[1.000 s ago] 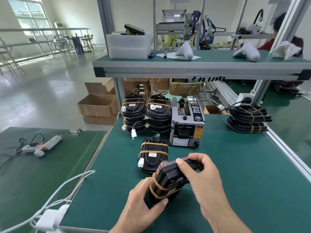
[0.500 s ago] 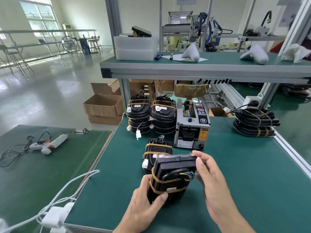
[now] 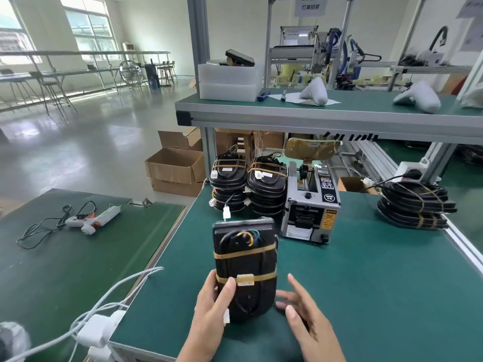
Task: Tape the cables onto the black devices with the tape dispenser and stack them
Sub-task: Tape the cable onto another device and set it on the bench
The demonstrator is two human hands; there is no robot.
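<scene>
I stand at the near edge of the green table (image 3: 366, 296). To the right of the black device (image 3: 245, 267) in my hand the mat is open up to the metal rail at the right edge. On the left, the table ends just beside the device, and a lower green bench (image 3: 65, 257) with a glue gun (image 3: 92, 220) lies beyond a narrow gap. White cables (image 3: 109, 307) cross this bench near the corner.

Behind the device, the tape dispenser (image 3: 311, 207) stands near the middle of the table, with two stacks of taped devices (image 3: 248, 186) just beside it on its left. Another stack (image 3: 415, 205) lies at the far right, well apart. An upper shelf (image 3: 326, 113) hangs over the back part.

My left hand (image 3: 211, 317) grips the lower left side of the device, the thumb curled over its front near the lower band of tape. Two tape bands hold the cable on it. My right hand (image 3: 305, 317) is spread, fingers relaxed, just beside the device's right edge; I cannot tell if the fingertips touch it.
</scene>
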